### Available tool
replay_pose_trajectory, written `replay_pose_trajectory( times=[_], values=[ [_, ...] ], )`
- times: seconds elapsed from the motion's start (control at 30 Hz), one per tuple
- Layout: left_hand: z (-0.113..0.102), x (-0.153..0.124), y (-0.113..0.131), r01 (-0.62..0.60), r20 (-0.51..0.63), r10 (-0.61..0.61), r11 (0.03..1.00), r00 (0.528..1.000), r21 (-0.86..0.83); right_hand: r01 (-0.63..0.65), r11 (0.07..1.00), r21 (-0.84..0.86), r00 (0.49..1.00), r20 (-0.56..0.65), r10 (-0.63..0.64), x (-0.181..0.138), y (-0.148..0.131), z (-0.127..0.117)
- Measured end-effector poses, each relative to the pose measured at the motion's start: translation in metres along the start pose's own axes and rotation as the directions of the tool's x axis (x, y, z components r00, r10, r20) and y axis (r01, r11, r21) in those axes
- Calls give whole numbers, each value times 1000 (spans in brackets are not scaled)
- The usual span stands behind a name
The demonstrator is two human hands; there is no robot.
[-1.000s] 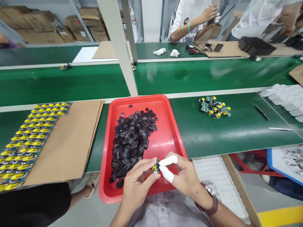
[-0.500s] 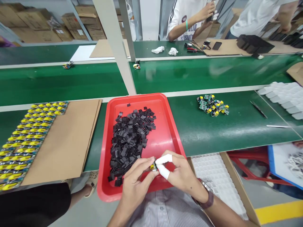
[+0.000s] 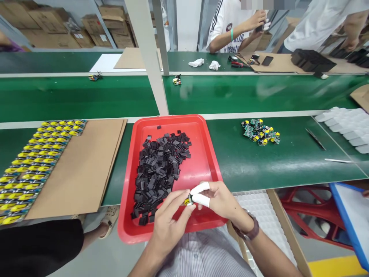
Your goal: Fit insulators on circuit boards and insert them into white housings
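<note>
As the left hand (image 3: 172, 217) grips a small circuit board (image 3: 190, 199), the right hand (image 3: 221, 202) pinches its edge, seemingly mid-adjustment; the next move calls for careful pressure.

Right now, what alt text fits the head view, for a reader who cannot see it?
Left hand and right hand, the latter with white finger covers, hold a small board over a red tray of black pieces. Left of the tray, rows of boards with yellow parts lie on cardboard; right of it, a heap of boards lies on the bench.
</note>
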State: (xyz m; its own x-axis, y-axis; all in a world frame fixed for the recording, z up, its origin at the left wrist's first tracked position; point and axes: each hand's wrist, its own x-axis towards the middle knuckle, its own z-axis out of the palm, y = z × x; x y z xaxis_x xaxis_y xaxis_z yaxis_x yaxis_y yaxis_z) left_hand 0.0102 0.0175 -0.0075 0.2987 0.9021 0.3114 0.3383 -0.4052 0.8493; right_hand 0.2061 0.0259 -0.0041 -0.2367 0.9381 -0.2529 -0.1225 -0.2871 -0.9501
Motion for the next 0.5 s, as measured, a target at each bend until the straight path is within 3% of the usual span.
replay_pose_trajectory(
  times=[0.13, 0.23, 0.37, 0.43, 0.5],
  values=[
    [-4, 1, 2, 125, 62, -120, 988, 991, -96, -24, 995, 98, 999, -40, 28, -3, 2, 2],
    [-5, -3, 3, 124, 59, -118, 987, 991, -98, 84, 993, -77, 993, -75, -90, -9, -6, 7],
    [-1, -7, 1, 6, 19, -5, 1000, 1000, -19, 226, 874, -430, 954, -82, -287, -15, -12, 12],
    [1, -7, 0, -8, 17, 8, 1000, 1000, -8, 266, 837, -477, 943, -52, -329, -14, -9, 12],
    [1, -6, 0, 30, 24, -30, 1000, 999, -5, 257, 877, -405, 952, -48, -301, -12, -3, 11]
  ],
)
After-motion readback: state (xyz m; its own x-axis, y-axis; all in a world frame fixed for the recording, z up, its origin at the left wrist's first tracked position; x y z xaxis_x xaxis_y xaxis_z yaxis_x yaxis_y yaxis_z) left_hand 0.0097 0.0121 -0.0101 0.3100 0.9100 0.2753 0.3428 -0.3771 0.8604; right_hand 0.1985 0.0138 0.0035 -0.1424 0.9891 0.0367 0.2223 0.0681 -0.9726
